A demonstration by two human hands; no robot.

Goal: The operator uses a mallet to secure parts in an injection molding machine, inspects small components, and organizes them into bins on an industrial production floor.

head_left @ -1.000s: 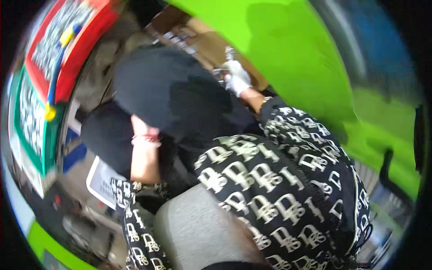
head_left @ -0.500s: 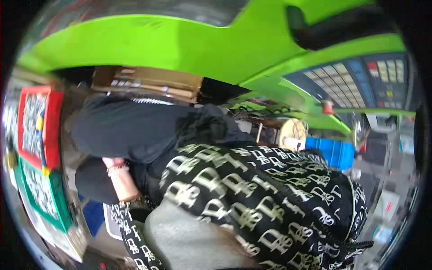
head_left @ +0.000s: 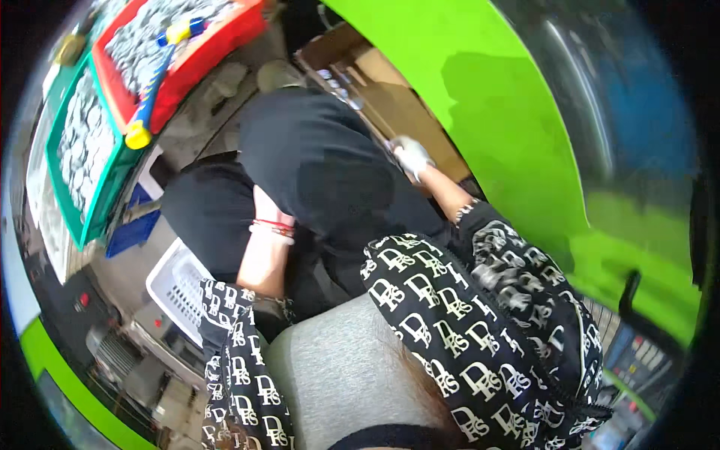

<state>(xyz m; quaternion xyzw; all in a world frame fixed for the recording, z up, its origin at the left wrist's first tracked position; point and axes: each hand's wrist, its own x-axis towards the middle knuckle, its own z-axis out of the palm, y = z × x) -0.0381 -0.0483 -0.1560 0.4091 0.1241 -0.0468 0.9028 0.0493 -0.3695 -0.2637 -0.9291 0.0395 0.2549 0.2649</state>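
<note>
A big black bag (head_left: pixel 322 172) fills the middle, leaving little room around it. On the right a green wall (head_left: pixel 510 127) closes in, with a cardboard box (head_left: pixel 390 90) wedged between; the right hand (head_left: pixel 411 156) sits in that narrow gap. Left, red (head_left: pixel 225 37) and green crates (head_left: pixel 82 172) and a white basket (head_left: pixel 176 289) block passage

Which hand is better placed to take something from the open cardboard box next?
Probably the right hand: gloved in white, it is stretched out at the edge of the cardboard box. The left hand is hidden behind the black bag; only its forearm shows.
</note>
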